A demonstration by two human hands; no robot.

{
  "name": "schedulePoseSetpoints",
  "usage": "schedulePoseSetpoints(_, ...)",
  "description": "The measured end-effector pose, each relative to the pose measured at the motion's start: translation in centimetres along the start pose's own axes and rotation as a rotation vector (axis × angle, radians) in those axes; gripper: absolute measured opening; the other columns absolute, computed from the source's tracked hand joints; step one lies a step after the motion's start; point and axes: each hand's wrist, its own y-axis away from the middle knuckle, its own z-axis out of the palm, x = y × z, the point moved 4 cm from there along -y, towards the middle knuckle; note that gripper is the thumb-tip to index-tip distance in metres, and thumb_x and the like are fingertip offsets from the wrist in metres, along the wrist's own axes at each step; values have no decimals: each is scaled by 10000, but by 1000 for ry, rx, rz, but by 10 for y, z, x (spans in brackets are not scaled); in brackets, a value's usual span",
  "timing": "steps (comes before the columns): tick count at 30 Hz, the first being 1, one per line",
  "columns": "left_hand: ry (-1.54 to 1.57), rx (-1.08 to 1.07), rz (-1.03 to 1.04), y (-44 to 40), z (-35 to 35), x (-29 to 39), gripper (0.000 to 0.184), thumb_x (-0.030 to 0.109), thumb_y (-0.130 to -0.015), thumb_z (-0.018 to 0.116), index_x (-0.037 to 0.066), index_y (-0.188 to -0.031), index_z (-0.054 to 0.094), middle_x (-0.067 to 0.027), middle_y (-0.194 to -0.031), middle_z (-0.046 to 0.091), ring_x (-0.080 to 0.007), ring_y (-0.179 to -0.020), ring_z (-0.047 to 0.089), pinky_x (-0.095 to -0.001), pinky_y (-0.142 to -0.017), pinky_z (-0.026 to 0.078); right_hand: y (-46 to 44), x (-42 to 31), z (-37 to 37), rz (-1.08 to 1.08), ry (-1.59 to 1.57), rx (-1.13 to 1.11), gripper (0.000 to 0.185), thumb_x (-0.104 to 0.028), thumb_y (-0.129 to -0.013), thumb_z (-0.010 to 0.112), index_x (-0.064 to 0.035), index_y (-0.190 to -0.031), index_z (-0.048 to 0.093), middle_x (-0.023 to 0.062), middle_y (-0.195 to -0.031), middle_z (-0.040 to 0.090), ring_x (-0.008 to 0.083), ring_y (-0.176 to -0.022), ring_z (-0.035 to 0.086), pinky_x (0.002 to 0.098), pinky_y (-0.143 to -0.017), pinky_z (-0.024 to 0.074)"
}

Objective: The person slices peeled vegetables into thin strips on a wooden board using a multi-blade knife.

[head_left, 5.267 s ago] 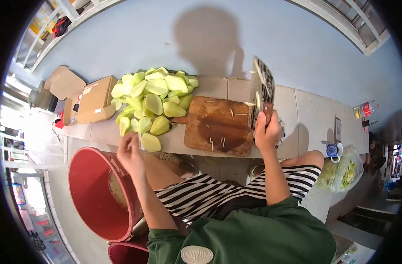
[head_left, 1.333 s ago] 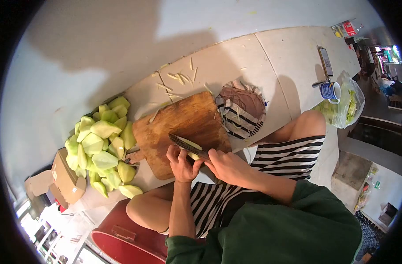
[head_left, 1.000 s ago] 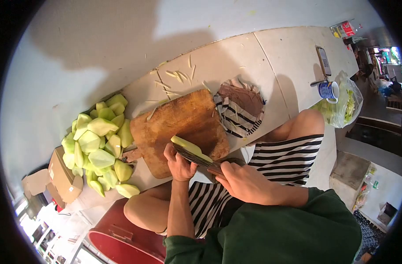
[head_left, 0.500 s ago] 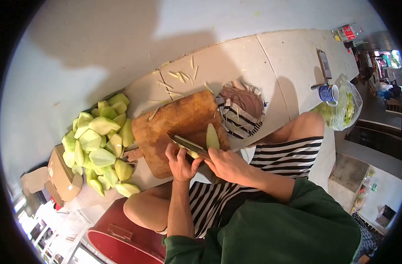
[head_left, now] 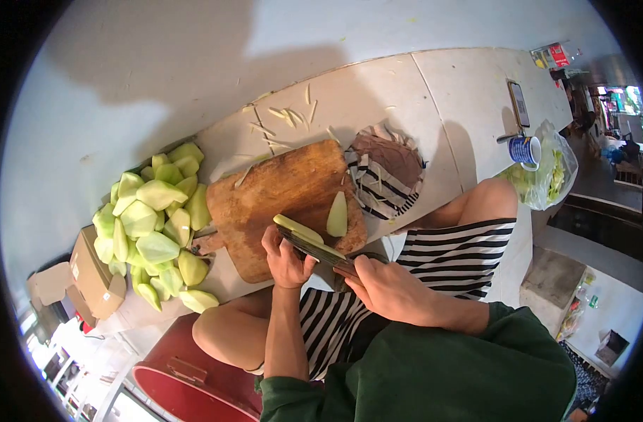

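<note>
My left hand (head_left: pixel 287 261) is closed around a pale green, peeled fruit piece (head_left: pixel 295 228), held over the near edge of the wooden cutting board (head_left: pixel 279 190). My right hand (head_left: pixel 388 290) grips a knife (head_left: pixel 314 248) by its handle. The dark blade lies lengthwise along the near side of the piece, its tip close to my left fingers. Another pale green slice (head_left: pixel 337 215) rests on the board's right part. Left of the board is a heap of peeled green fruit pieces (head_left: pixel 156 250).
Thin pale strips (head_left: pixel 290 116) are scattered behind the board. A crumpled striped cloth (head_left: pixel 385 172) lies to its right. Farther right are a blue-and-white mug (head_left: pixel 524 150), a phone (head_left: pixel 518 103) and a plastic bag of greens (head_left: pixel 557 169). A cardboard box (head_left: pixel 96 274) stands left, a red tub (head_left: pixel 195 373) below.
My right hand and the knife have shifted slightly right and down. The fruit piece now shows more above the blade. My left hand stays nearly in place, and the view has shifted a little.
</note>
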Motion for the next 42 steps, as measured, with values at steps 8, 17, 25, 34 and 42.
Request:
schedulePoseSetpoints(8, -13, -4, 1, -7, -1, 5, 703, 593, -891, 715, 43, -1285, 522, -289, -1259, 470, -435, -1021, 582, -473, -774, 559, -37, 34, 36, -37, -24, 108, 275, -149, -984, 646, 48, -987, 454, 280, -696, 632, 471, -685, 677, 501, -544, 539)
schedulePoseSetpoints(17, -95, -26, 33, -8, -3, 8, 734, 596, -912, 688, 8, -1310, 498, -326, -1295, 456, -475, -1086, 572, -497, -837, 555, 2, -7, -2, 28, -54, -12, 294, -182, -998, 641, 31, -977, 439, 274, -776, 629, 483, -703, 653, 529, -567, 524)
schedulePoseSetpoints(25, -29, -16, -64, -2, -1, 4, 719, 593, -894, 714, 3, -1261, 531, -305, -1268, 477, -455, -1062, 576, -498, -818, 546, -26, 13, 27, -30, -50, 74, 274, -144, -982, 649, 39, -977, 445, 285, -764, 643, 482, -701, 659, 517, -561, 520)
schedulePoseSetpoints(34, -36, -47, -40, -6, 0, 2, 673, 590, -954, 643, 22, -1286, 501, -257, -1309, 429, -390, -939, 618, -454, -769, 541, -48, 45, 46, -93, -89, 114, 306, -203, -1007, 609, 59, -1032, 454, 283, -734, 649, 492, -714, 667, 539, -591, 530)
schedulePoseSetpoints(42, 6, -27, -82, -8, -2, 7, 611, 470, -896, 759, 49, -1289, 556, -250, -1285, 467, -415, -1005, 605, -468, -812, 549, -37, 37, 37, -51, -116, 78, 304, -183, -998, 617, 66, -1046, 449, 311, -797, 650, 526, -763, 647, 570, -647, 511)
